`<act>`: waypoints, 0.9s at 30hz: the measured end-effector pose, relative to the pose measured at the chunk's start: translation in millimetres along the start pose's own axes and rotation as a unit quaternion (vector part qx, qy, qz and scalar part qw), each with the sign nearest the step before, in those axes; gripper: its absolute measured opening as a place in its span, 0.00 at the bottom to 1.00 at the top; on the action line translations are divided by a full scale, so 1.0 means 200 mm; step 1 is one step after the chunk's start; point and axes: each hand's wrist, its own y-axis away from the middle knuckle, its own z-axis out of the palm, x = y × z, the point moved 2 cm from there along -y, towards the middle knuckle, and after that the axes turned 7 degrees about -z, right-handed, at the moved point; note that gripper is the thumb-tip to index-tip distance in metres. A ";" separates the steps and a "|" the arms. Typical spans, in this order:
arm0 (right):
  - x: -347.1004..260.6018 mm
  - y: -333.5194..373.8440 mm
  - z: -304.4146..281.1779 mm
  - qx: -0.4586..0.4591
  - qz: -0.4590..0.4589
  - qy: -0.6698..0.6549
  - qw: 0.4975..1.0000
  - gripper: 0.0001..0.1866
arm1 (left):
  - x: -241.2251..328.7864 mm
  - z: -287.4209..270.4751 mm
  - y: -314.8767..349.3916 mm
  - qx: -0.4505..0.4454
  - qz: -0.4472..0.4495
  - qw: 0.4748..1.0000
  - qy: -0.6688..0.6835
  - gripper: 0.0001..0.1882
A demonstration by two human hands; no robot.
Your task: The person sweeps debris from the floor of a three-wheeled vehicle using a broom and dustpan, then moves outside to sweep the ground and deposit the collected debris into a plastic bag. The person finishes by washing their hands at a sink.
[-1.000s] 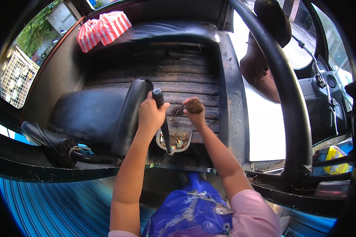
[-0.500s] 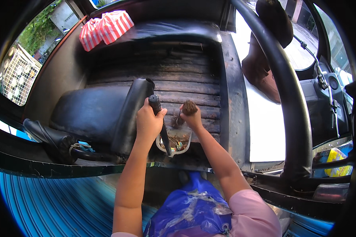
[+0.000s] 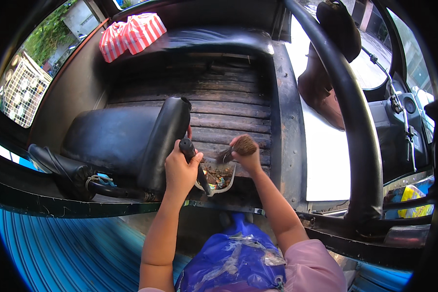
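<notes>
My left hand (image 3: 180, 170) is closed round the black upright handle (image 3: 203, 177) of a dustpan. Its pale pan (image 3: 225, 190) rests on the slatted wooden floor (image 3: 228, 108) near the doorway edge. Leaves and coloured scraps of litter (image 3: 221, 179) lie in the pan. Gripped in my right hand (image 3: 248, 159) is a short brown hand broom (image 3: 244, 144), its bound end pointing up toward me. The broom's lower bristles reach down to the far lip of the pan and look smeared by motion.
A black padded seat (image 3: 109, 138) flanks the floor on the left. Red-and-white striped bags (image 3: 132, 38) sit on the far bench (image 3: 211, 41). A thick black post (image 3: 348, 102) curves on the right, with a person's foot (image 3: 326, 104) beyond it. A blue apron (image 3: 231, 255) hangs below my arms.
My right hand has shifted right and slightly nearer, tilting the broom. My left hand has dropped a little with the dustpan handle. More litter in the pan shows.
</notes>
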 end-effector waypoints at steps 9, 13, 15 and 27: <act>0.39 -0.55 -0.09 0.161 -0.167 0.013 0.973 0.20 | -0.01 0.00 0.09 0.021 0.012 0.999 0.031 0.14; 0.61 -0.36 -0.11 0.150 -0.028 -0.005 0.988 0.18 | -0.04 0.04 0.04 0.026 0.006 1.000 0.008 0.14; 0.55 -0.15 -0.16 0.117 0.039 -0.049 0.991 0.17 | -0.06 0.04 0.01 0.029 0.006 0.999 0.012 0.14; 0.12 -0.01 -0.27 0.152 -0.065 -0.064 0.984 0.18 | -0.06 0.03 0.02 0.012 0.006 0.999 0.036 0.14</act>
